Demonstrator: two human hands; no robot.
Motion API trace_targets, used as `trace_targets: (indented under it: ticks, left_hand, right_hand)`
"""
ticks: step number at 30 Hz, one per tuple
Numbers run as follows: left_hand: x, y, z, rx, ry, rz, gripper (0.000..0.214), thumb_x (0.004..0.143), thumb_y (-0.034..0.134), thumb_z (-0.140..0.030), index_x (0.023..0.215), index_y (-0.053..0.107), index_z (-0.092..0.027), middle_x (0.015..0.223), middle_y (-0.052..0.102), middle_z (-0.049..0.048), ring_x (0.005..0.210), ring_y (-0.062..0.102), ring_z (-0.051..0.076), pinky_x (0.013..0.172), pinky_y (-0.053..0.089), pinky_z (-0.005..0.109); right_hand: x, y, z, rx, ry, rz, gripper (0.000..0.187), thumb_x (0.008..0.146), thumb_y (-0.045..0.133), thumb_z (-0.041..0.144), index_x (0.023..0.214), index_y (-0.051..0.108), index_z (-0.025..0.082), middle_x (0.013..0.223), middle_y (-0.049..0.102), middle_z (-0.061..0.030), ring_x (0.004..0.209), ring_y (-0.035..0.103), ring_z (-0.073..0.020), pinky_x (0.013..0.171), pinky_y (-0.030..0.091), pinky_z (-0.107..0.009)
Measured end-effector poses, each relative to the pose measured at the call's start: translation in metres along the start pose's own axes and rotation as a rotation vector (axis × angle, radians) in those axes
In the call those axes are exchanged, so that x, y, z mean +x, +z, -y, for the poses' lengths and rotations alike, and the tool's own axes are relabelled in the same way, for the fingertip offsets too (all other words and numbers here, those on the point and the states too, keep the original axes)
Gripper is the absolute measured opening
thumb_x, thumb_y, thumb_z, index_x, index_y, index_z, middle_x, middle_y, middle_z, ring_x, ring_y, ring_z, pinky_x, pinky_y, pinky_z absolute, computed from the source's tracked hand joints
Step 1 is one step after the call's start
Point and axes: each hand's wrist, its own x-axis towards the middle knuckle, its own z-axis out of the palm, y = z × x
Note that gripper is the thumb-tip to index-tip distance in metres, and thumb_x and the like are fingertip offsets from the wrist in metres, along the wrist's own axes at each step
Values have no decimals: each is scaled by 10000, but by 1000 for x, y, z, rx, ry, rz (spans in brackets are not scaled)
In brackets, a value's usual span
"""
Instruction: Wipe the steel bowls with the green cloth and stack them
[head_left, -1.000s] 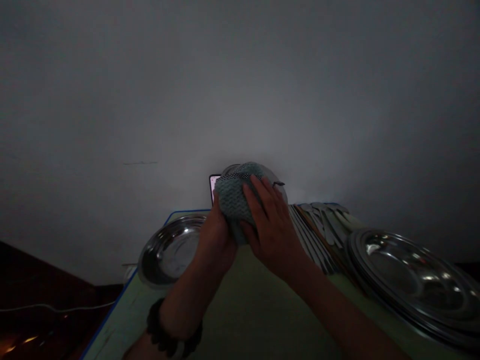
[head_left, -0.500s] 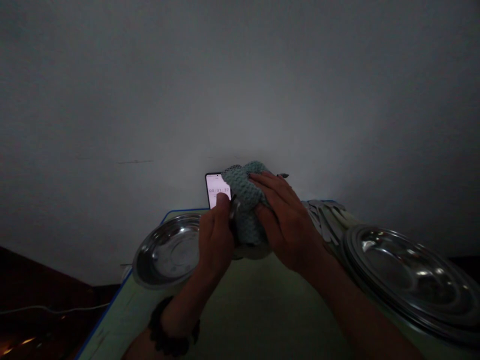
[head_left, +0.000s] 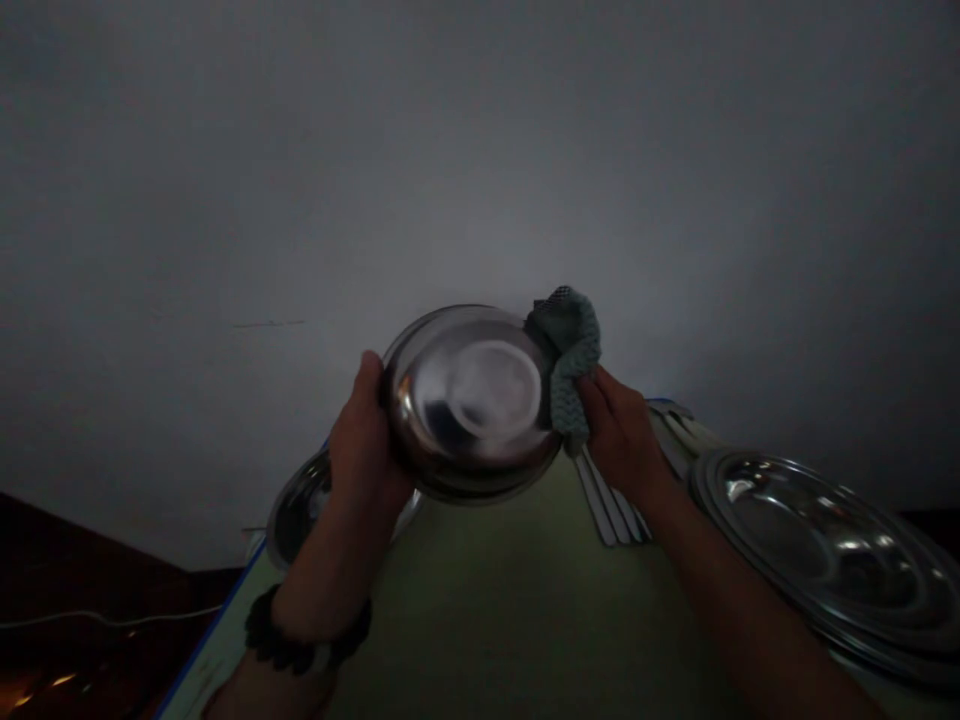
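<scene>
A shiny metal bowl is held up over the table, its rounded underside toward me. My left hand grips its left edge, thumb up along the side. At the bowl's right edge, my right hand pinches a grey-green textured cloth, which lies against the rim. The right fingertips are partly hidden behind the cloth. Behind my left forearm, a second metal bowl rests on the table, partly covered.
Stacked metal plates stand at the right of the green table. Several pieces of flat metal cutlery lie near my right hand. A pale wall rises behind. A white cable runs at lower left.
The bowl has been turned so its underside faces me, and it now hides the phone. My hands have moved apart; the cloth has shifted right to the bowl's edge.
</scene>
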Motion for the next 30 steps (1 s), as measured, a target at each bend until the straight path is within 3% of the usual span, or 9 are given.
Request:
trace_targets:
  ticks: [4, 7, 10, 13, 15, 18, 23, 26, 30]
  left_hand:
    - [11, -1, 3, -229, -159, -94, 264, 921, 451, -314, 879, 670, -171, 780, 717, 41, 842, 683, 177, 803, 547, 289]
    - [15, -3, 4, -301, -176, -53, 312, 940, 386, -305, 926, 669, -174, 866, 724, 67, 931, 672, 192, 860, 536, 324]
    - [12, -3, 6, -323, -178, -6, 359, 946, 347, -314, 894, 667, -158, 831, 716, 78, 882, 674, 196, 832, 541, 323]
    - [0, -1, 12, -226, -150, -68, 375, 942, 372, -381, 809, 650, -168, 744, 689, 42, 726, 656, 176, 736, 542, 296]
    - [-11, 2, 15, -22, -39, -84, 420, 914, 424, -470, 697, 634, -177, 660, 650, 27, 644, 611, 168, 664, 517, 267]
    - [-26, 4, 14, 281, 143, 51, 488, 910, 421, -493, 571, 598, -189, 597, 610, 27, 598, 547, 156, 585, 455, 236]
    - [-29, 3, 2, 465, 162, 289, 447, 913, 455, -394, 548, 618, -191, 518, 578, 10, 518, 484, 135, 503, 377, 229]
    - [-23, 0, -1, 522, 115, 264, 497, 877, 470, -506, 507, 593, -196, 450, 536, 2, 454, 461, 134, 440, 342, 236]
    - [-10, -6, 5, 570, 70, 117, 525, 792, 523, -627, 494, 585, -199, 488, 586, 20, 454, 504, 135, 397, 336, 231]
  right_hand:
    - [-14, 27, -1, -81, -137, -21, 329, 973, 326, 275, 1200, 541, 172, 1178, 643, -129, 1108, 597, -241, 917, 502, -423]
    - [-25, 46, 9, -153, -247, 10, 491, 962, 335, 228, 1448, 281, 189, 1495, 360, -149, 1394, 320, -269, 1084, 368, -521]
    - [-33, 57, 24, -249, -318, 79, 621, 950, 373, 205, 1509, 103, 205, 1597, 58, -125, 1465, 65, -275, 1147, 252, -544]
    - [-38, 58, 36, -332, -350, 114, 609, 945, 411, 236, 1501, 163, 216, 1579, 167, -120, 1462, 97, -264, 1152, 245, -530]
    - [-38, 55, 42, -329, -350, 114, 605, 940, 426, 274, 1494, 191, 208, 1552, 244, -129, 1453, 150, -263, 1145, 263, -527]
    - [-34, 46, 48, -278, -316, 92, 576, 950, 393, 296, 1484, 214, 175, 1559, 224, -143, 1451, 160, -260, 1146, 257, -530]
    - [-23, 31, 53, -230, -234, 110, 459, 974, 333, 286, 1419, 363, 179, 1541, 295, -98, 1458, 129, -225, 1174, 201, -518]
    - [-16, 25, 49, -195, -201, 107, 430, 980, 326, 292, 1395, 401, 207, 1502, 370, -74, 1446, 185, -215, 1173, 206, -523]
    - [-7, 20, 36, -124, -141, 75, 412, 981, 307, 279, 1365, 439, 206, 1444, 448, -75, 1417, 268, -211, 1163, 239, -518]
